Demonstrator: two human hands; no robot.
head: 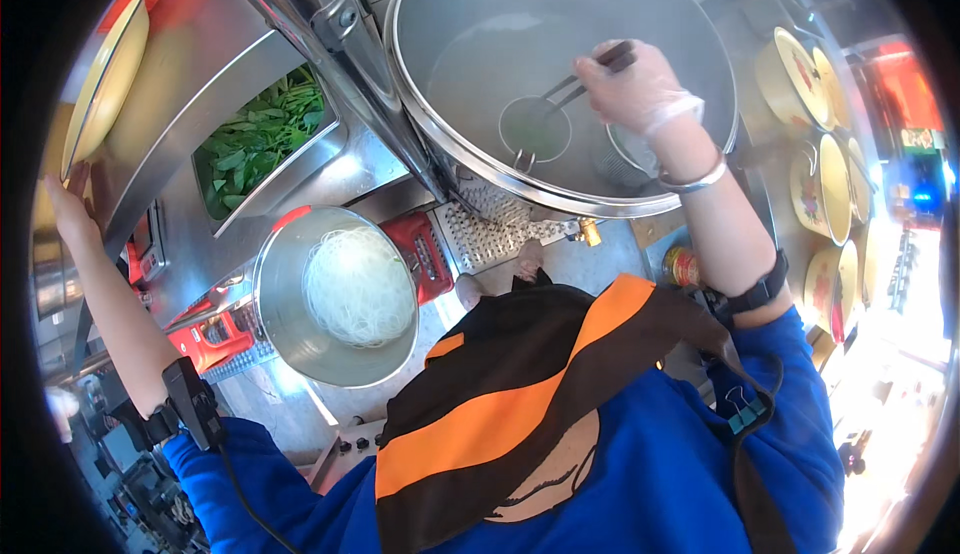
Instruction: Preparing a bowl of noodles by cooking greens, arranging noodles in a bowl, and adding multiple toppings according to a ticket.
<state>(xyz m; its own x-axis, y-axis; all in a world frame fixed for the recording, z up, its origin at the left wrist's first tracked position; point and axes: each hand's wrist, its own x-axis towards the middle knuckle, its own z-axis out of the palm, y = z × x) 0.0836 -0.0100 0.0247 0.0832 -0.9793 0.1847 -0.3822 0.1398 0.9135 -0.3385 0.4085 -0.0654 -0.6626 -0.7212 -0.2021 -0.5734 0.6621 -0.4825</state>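
Observation:
At the far left, my left hand has the near edge of a yellow enamel bowl with a dark rim between thumb and fingers. My right hand, in a clear plastic glove, grips a pair of dark chopsticks over a large steel stockpot. Their lower ends reach into a round strainer hung inside the pot's near rim. Green food shows dimly in it through steam. A second mesh strainer hangs below my right wrist, partly hidden by it.
Leafy greens fill a counter insert at left. White noodles lie in a steel pot before me. Several yellow enamel pots stand at right. A slanting metal pipe passes the stockpot. A brass valve juts out below its rim.

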